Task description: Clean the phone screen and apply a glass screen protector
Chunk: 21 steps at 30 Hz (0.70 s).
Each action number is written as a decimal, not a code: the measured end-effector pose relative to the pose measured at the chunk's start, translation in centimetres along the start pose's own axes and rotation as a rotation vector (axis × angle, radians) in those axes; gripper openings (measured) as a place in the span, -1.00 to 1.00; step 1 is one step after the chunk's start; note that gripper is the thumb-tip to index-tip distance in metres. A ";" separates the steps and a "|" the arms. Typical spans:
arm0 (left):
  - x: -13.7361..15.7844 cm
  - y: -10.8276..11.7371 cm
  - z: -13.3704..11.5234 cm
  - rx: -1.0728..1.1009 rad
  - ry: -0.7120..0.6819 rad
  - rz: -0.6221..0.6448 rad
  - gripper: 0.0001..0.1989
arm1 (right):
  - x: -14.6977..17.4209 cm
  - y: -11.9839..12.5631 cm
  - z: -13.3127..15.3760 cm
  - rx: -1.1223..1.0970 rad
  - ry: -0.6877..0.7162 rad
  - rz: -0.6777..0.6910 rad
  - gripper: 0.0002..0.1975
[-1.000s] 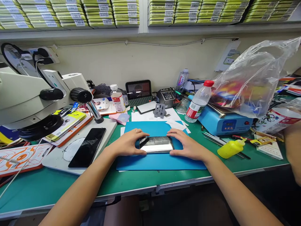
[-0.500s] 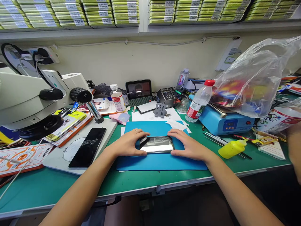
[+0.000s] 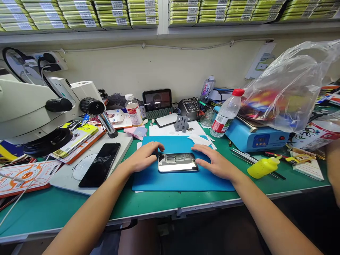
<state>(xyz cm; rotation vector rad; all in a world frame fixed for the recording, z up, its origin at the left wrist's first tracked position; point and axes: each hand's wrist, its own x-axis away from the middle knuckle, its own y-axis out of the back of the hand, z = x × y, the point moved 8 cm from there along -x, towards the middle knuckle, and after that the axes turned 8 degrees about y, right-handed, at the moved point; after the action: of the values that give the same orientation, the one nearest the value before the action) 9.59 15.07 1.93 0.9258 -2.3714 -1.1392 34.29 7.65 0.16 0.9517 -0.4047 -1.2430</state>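
Note:
A smartphone with a shiny, reflective face lies flat and lengthwise on a blue mat. My left hand is just off its left end, thumb and fingers parted, holding nothing. At the opposite end is my right hand, its fingers spread and its thumb tip close to the phone's right edge; whether it touches I cannot tell. Another phone, with a dark screen, rests on the pale microscope base to the left.
A microscope stands at left. To the right are a red-capped bottle, a blue device, a yellow squeeze bottle and a plastic bag. A grey stand is behind the mat. Another person's arm shows at far right.
Both hands have let go of the smartphone's ends. My left hand has drawn back to the left, while my right hand has shifted slightly right. The phone now lies uncovered on the mat.

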 end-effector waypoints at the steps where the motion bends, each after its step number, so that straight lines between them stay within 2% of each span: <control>1: 0.0 0.1 -0.2 -0.018 -0.007 -0.012 -0.55 | 0.0 0.0 0.1 0.002 0.008 0.000 -0.39; 8: 0.4 -0.6 -2.4 -0.111 -0.078 0.009 -0.51 | 0.2 -0.5 0.6 0.017 0.034 0.062 -0.26; 14: 0.4 -0.7 -2.3 -0.149 -0.075 0.018 -0.40 | 0.1 -0.9 0.9 0.028 0.017 0.124 -0.21; 21: 0.3 -1.1 -2.3 -0.142 -0.107 0.013 -0.47 | 0.1 -0.8 1.0 0.032 0.031 0.116 -0.23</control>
<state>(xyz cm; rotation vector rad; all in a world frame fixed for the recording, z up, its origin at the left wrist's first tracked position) 11.08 13.13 2.49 0.8192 -2.3388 -1.3644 33.07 7.12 0.09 0.9602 -0.4504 -1.1184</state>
